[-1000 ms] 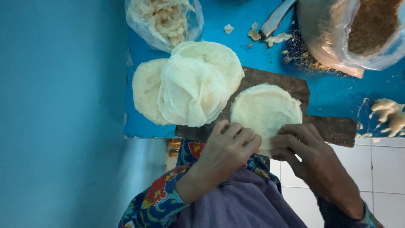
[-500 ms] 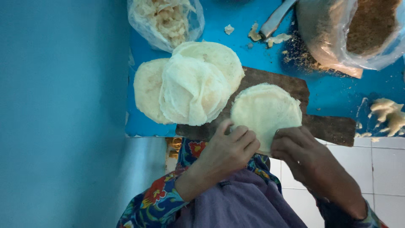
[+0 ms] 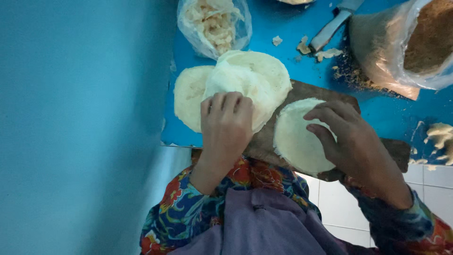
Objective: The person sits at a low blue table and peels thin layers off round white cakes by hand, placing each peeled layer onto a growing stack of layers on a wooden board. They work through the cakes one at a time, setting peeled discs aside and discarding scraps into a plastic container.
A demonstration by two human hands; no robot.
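Left hand (image 3: 226, 125) on pale stacked wrappers (image 3: 250, 80)

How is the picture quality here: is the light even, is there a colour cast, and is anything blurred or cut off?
Head view: dim, soft light with a strong blue cast and no hard shadows; the left hand and right hand on the pale dough rounds are fairly sharp; the knife and bag of brown crumbs are cut off at the frame edge.

The left hand (image 3: 225, 123) lay flat on a pile of thin white dough rounds (image 3: 236, 87). The right hand (image 3: 350, 137) touched one round (image 3: 295, 139) on a brown board (image 3: 302, 92).
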